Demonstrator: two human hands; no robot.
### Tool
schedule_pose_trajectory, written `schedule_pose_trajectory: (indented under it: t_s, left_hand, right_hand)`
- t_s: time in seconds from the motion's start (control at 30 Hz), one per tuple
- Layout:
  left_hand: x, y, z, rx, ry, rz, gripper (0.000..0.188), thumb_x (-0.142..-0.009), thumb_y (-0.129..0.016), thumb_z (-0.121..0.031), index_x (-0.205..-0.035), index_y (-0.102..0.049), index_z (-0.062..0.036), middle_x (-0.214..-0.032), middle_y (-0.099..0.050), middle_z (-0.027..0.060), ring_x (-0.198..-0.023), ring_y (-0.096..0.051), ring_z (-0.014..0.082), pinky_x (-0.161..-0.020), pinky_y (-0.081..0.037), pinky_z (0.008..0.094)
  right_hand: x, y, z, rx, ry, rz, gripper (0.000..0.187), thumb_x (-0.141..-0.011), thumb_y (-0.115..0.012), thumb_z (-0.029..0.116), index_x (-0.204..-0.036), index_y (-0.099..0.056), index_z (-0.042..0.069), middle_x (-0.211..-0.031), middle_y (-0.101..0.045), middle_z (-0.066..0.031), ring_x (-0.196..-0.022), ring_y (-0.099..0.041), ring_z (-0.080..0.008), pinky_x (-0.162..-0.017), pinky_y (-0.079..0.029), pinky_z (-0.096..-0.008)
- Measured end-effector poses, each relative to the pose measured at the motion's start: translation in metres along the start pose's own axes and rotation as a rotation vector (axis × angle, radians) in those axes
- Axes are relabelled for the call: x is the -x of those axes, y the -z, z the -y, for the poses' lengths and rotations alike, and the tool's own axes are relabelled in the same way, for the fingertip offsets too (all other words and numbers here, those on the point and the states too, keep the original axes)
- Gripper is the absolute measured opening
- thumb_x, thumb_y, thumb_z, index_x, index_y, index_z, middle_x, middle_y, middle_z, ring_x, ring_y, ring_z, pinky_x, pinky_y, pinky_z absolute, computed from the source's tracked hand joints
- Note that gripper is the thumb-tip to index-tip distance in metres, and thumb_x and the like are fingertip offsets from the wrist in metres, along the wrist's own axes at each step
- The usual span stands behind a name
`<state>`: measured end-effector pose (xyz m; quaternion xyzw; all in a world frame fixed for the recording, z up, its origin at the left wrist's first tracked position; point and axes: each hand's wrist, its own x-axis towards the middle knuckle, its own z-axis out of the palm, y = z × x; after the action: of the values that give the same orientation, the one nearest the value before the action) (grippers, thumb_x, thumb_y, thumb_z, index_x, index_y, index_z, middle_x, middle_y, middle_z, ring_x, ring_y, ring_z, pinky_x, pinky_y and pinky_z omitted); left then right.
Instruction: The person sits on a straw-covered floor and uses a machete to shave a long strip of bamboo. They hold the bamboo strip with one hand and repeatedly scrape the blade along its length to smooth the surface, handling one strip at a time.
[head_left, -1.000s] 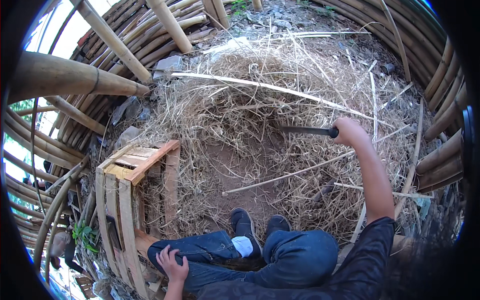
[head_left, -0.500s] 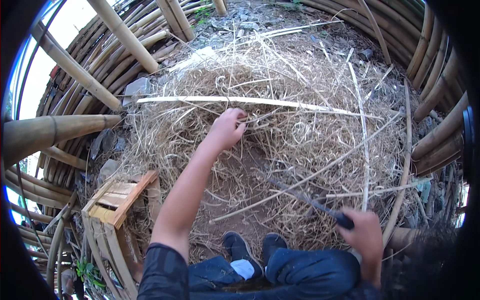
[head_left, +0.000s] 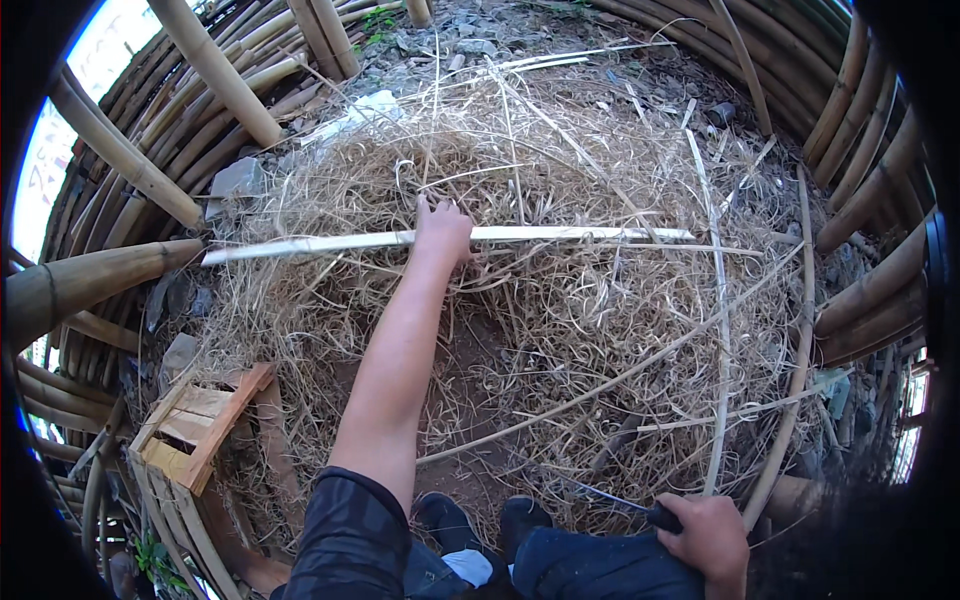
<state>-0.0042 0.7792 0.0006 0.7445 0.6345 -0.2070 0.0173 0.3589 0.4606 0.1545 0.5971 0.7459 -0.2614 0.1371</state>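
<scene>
A long, pale bamboo strip (head_left: 570,234) lies crosswise above a heap of curly bamboo shavings (head_left: 590,310). My left hand (head_left: 442,228), arm stretched forward, is closed around the strip left of its middle. The strip's left end is slightly blurred. Low on the right, near my knee, my right hand (head_left: 708,540) grips a knife (head_left: 663,517) by its black handle. Its thin blade points left, over the shavings. Other narrow bamboo strips (head_left: 722,330) lie across the heap on the right.
To the left stands a low wooden stool or crate (head_left: 228,425). Bamboo poles (head_left: 100,280) lean and lie stacked along the left side, with more poles (head_left: 875,200) on the right. Grey stones (head_left: 238,178) rest beyond the heap. My shoes (head_left: 445,520) are on the ground at the bottom.
My left hand has taken hold of the pale strip, which has shifted left and nearer to me. My right hand with the knife has come lower, toward my knee. The view has shifted slightly.
</scene>
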Motion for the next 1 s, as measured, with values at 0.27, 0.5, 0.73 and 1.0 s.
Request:
schedule_pose_trajectory:
  t_s: [0.27, 0.5, 0.73, 1.0]
  left_hand:
    - [0.055, 0.036, -0.001, 0.058, -0.066, -0.081, 0.034, -0.081, -0.065, -0.025, -0.109, -0.058, -0.0066, -0.095, -0.069, 0.0116, -0.101, -0.064, 0.0289, -0.113, -0.018, 0.0581]
    - [0.135, 0.066, -0.042, 0.202, -0.087, 0.15, 0.054, -0.085, -0.063, -0.037, -0.122, -0.049, -0.0002, -0.1, -0.067, 0.0173, -0.1, -0.065, 0.0299, -0.111, -0.025, 0.0561]
    - [0.189, 0.075, -0.073, 0.96, -0.33, 0.266, 0.077, -0.089, -0.061, -0.049, -0.139, -0.035, 0.0026, -0.13, -0.052, 0.0265, -0.121, -0.054, 0.0297, -0.102, -0.042, 0.0393]
    - [0.294, -0.001, 0.046, 1.472, 0.03, 0.136, 0.056, -0.09, -0.061, -0.033, -0.135, -0.042, -0.0054, -0.126, -0.055, 0.0125, -0.121, -0.052, 0.0251, -0.103, -0.04, 0.0392]
  right_hand:
    - [0.006, 0.0, 0.005, -0.063, 0.158, -0.091, 0.036, -0.068, -0.075, 0.025, -0.101, -0.066, 0.015, -0.078, -0.067, -0.0091, -0.071, -0.066, -0.029, -0.065, -0.053, -0.0386]
    - [0.007, 0.007, 0.022, 0.014, 0.164, 0.053, 0.039, -0.07, -0.075, 0.027, -0.105, -0.065, 0.013, -0.081, -0.067, -0.01, -0.076, -0.067, -0.0293, -0.068, -0.053, -0.0393]
    - [0.012, 0.008, 0.036, 0.047, 0.217, 0.062, 0.04, -0.073, -0.072, 0.026, -0.11, -0.063, 0.014, -0.082, -0.067, -0.0108, -0.078, -0.067, -0.03, -0.071, -0.053, -0.0408]
    - [0.016, 0.007, 0.035, 0.026, 0.242, 0.042, 0.034, -0.074, -0.071, 0.023, -0.106, -0.063, 0.012, -0.083, -0.068, -0.0107, -0.081, -0.066, -0.031, -0.072, -0.053, -0.0422]
